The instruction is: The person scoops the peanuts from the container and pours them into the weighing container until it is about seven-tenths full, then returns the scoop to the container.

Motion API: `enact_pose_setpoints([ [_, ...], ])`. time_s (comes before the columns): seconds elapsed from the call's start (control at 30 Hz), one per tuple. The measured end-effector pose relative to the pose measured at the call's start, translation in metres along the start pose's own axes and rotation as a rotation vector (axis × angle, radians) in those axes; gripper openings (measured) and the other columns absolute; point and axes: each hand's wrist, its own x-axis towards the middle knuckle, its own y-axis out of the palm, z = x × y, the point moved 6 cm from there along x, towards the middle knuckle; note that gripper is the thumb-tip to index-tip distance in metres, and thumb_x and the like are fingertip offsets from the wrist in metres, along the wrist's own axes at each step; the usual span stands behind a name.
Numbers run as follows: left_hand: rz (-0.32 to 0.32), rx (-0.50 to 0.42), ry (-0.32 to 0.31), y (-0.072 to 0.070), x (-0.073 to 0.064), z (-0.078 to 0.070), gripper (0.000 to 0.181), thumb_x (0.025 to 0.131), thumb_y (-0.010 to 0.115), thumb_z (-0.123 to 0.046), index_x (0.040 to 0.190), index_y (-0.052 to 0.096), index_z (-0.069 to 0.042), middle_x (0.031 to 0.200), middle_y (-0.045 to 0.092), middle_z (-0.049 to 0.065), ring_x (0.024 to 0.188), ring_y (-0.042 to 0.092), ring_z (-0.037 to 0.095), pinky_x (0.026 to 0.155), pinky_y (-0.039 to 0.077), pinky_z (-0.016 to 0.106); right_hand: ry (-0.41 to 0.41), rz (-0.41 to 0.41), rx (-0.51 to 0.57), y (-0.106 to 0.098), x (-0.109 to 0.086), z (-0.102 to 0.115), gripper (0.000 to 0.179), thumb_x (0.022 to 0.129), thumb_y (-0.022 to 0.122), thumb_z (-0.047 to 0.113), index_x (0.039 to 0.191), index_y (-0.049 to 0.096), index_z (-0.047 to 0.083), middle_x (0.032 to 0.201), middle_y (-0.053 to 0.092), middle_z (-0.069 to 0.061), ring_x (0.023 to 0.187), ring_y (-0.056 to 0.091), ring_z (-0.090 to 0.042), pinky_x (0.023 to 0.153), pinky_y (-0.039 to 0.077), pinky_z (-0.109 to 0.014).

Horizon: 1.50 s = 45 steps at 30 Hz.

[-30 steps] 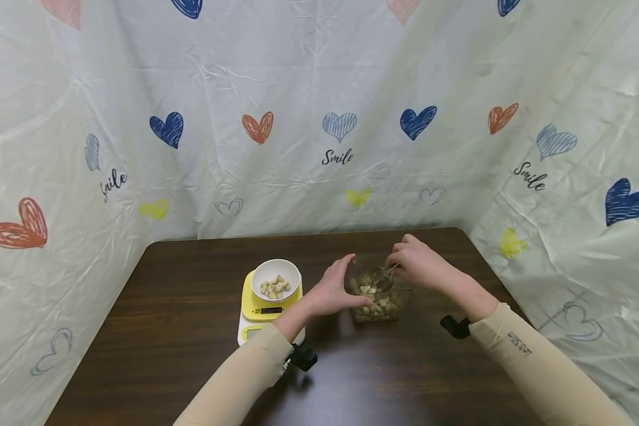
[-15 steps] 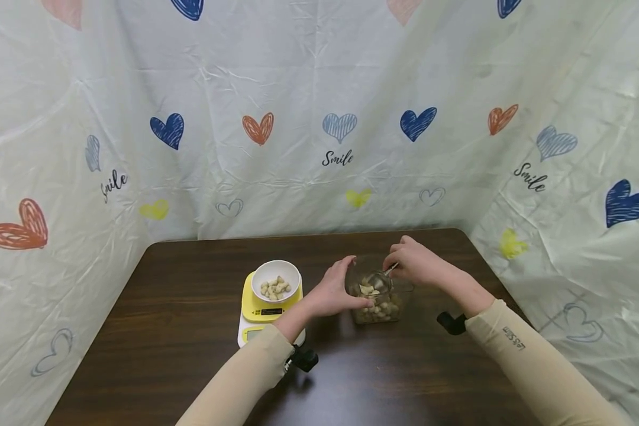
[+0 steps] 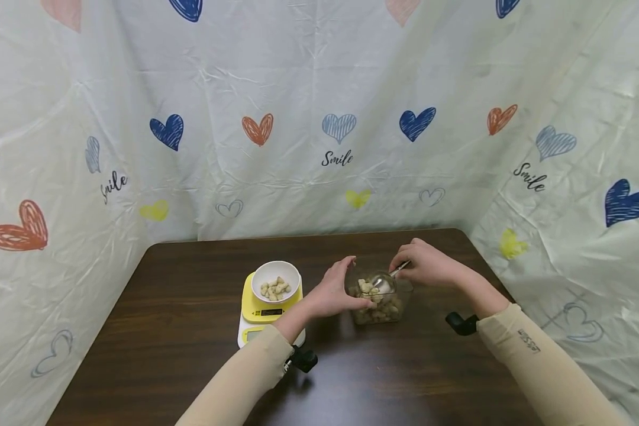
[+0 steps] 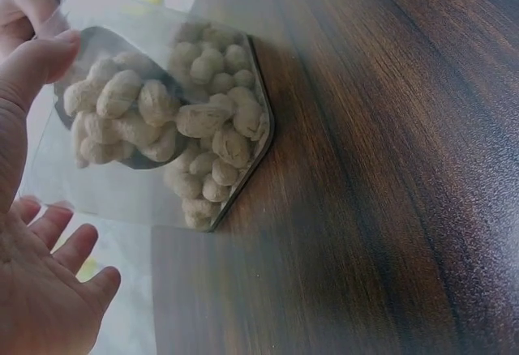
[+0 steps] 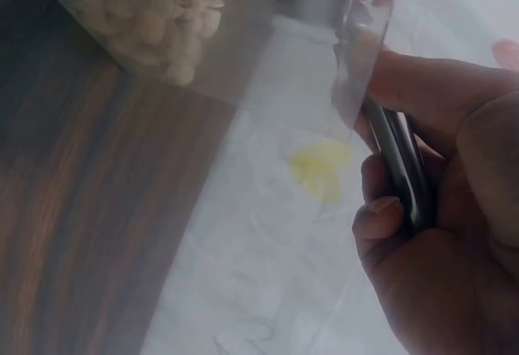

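Note:
A clear plastic container (image 3: pixel 406 291) with peanuts in the shell (image 4: pixel 231 144) stands right of the table's middle. My left hand (image 3: pixel 332 293) straddles its left side, thumb at the near wall and fingers at the far one, holding it. My right hand (image 3: pixel 428 263) grips the handle of a metal scoop (image 3: pixel 386 284); in the right wrist view the fingers wrap round the handle (image 5: pixel 399 160). Tilted inside the container, the scoop bears a heap of peanuts (image 4: pixel 122 104), seen through the clear wall in the left wrist view.
Left of my left hand is a yellow and white kitchen scale (image 3: pixel 250 310), its display partly behind my forearm. A white bowl (image 3: pixel 276 267) with several peanuts sits on it. The dark wooden table (image 3: pixel 181 307) ends at a white curtain (image 3: pixel 287 195) printed with hearts.
My right hand has shifted slightly to the right, and the scoop has tilted over, its bowl now showing peanuts in it. My left hand stays in place on the container.

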Motion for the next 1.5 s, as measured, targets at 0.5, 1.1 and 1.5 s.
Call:
enact_pose_setpoints([
  [0.5, 0.015, -0.043, 0.005, 0.003, 0.000, 0.002, 0.110, 0.080, 0.084, -0.053, 0.163, 0.020, -0.018, 0.157, 0.035, 0.009, 0.142, 0.036, 0.027, 0.110, 0.038, 0.048, 0.094, 0.018, 0.216, -0.009, -0.013, -0.021, 0.012, 0.097, 0.074, 0.023, 0.108, 0.077, 0.024, 0.110, 0.066, 0.007, 0.104, 0.056, -0.019, 0.084, 0.048, -0.041],
  [1.1, 0.005, -0.031, -0.008, 0.002, 0.000, 0.002, 0.111, 0.078, 0.085, -0.051, 0.162, 0.022, -0.017, 0.158, 0.039, 0.005, 0.145, 0.034, 0.027, 0.112, 0.036, 0.048, 0.155, 0.000, 0.268, -0.007, -0.010, -0.037, 0.013, 0.096, 0.074, 0.028, 0.109, 0.076, 0.025, 0.113, 0.068, 0.006, 0.106, 0.059, -0.020, 0.086, 0.048, -0.043],
  [1.5, 0.013, -0.049, -0.006, 0.003, 0.000, 0.002, 0.108, 0.080, 0.085, -0.047, 0.162, 0.022, -0.018, 0.158, 0.038, 0.006, 0.145, 0.034, 0.027, 0.112, 0.036, 0.049, 0.141, -0.021, 0.270, -0.012, -0.014, -0.037, 0.012, 0.096, 0.075, 0.027, 0.107, 0.077, 0.021, 0.110, 0.069, 0.003, 0.103, 0.061, -0.020, 0.084, 0.049, -0.042],
])
